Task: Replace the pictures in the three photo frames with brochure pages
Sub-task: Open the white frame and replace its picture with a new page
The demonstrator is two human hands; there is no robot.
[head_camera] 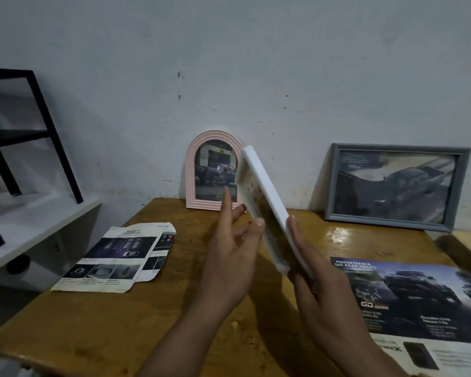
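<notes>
Right hand (314, 270) grips white frame (264, 210) by its lower edge, tilted above table (147, 317) centre, left hand (233, 257) open with thumb on its face; advise steadying both edges before releasing the backing.

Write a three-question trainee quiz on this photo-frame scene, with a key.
1. True or false: the pink frame lies flat on the table.
2. Which hand holds the white frame from behind? A) left hand B) right hand
3. Fill in: the grey frame leans against the ____.

Key: 1. False, it stands upright by the wall. 2. B. 3. Wall.
</notes>
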